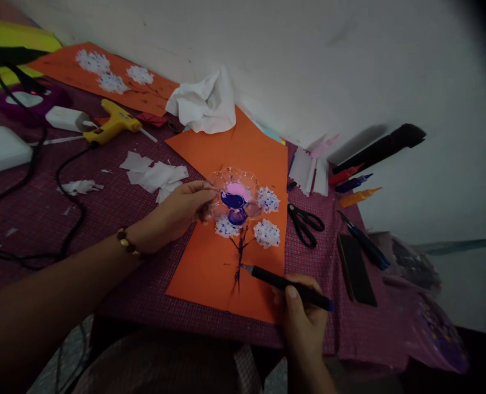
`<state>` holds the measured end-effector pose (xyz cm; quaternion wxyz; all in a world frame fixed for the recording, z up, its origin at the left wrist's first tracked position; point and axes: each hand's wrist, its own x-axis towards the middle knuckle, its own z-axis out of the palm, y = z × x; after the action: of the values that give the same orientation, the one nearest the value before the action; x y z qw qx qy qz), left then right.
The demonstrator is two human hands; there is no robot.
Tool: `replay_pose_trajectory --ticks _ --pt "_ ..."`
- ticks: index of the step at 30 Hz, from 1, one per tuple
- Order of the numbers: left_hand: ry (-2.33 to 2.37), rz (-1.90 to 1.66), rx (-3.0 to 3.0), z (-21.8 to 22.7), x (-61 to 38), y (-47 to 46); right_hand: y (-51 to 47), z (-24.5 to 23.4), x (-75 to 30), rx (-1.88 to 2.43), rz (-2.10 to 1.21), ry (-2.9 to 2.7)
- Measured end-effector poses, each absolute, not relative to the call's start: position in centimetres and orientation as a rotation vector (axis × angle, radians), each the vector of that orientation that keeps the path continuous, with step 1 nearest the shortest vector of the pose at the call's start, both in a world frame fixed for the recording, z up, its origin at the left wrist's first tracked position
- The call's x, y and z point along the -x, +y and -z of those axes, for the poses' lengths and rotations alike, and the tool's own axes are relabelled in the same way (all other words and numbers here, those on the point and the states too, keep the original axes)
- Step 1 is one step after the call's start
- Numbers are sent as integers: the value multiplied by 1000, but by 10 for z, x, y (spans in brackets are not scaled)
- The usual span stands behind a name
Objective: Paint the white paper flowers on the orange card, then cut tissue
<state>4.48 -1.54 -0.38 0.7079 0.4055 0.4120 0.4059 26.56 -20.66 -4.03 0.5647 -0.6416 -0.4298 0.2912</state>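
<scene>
In my left hand [189, 205] I hold a clear flower-shaped paint palette [254, 210] by its left edge. Pink paint [238, 190] and dark blue paint [232, 200] lie in it. My right hand [304, 312] is closed around a black-handled paintbrush [284, 281] with a blue end. Its tip meets the dark painted stem on an orange sheet [202, 279], or hovers just above it. White paper flowers [266, 233] flecked with blue top the thin branches; the palette partly covers one of them.
A crumpled white tissue [206, 104] and a second orange flower picture [62, 65] lie behind. At left are torn paper [152, 174], a yellow glue gun [115, 121] and black cables [64, 219]. Scissors [304, 223], a phone [356, 268] and paint tubes [358, 197] lie to the right.
</scene>
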Motion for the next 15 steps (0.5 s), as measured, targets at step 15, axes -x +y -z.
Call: replay_pose_trajectory --ticks 15 --pt "959 -862 -925 3 -45 -16 -212 42 -269 1451 -648 -1014"
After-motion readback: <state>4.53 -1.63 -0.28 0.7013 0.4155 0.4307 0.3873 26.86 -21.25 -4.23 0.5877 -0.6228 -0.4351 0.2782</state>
